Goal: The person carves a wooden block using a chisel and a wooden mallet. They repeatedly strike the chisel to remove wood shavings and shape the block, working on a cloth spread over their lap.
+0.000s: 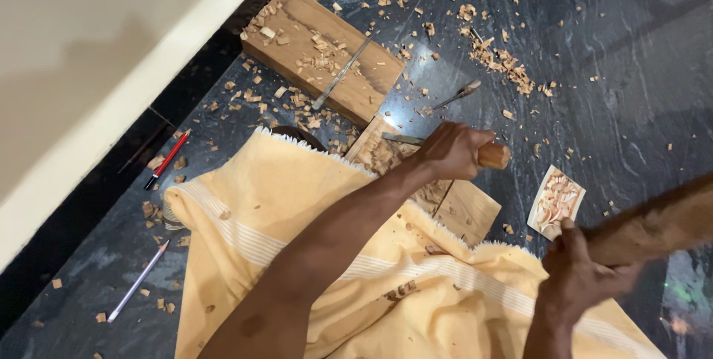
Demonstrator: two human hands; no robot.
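My left hand (451, 151) grips a chisel with a round wooden handle (494, 155); its metal blade (401, 138) lies across a wooden workpiece (468, 210) resting at the edge of my lap. My right hand (583, 270) is closed around a thick wooden mallet (653, 225), which is blurred and raised to the right of the workpiece. A yellow cloth (297, 203) covers my lap beneath both arms.
A larger wooden block (323, 54) with a metal tool (340, 75) on it lies farther away. Another metal tool (460, 94), a small carved piece (555, 201), a red pen (166, 160), a pencil (138, 282) and several wood chips lie on the dark stone floor (631, 69).
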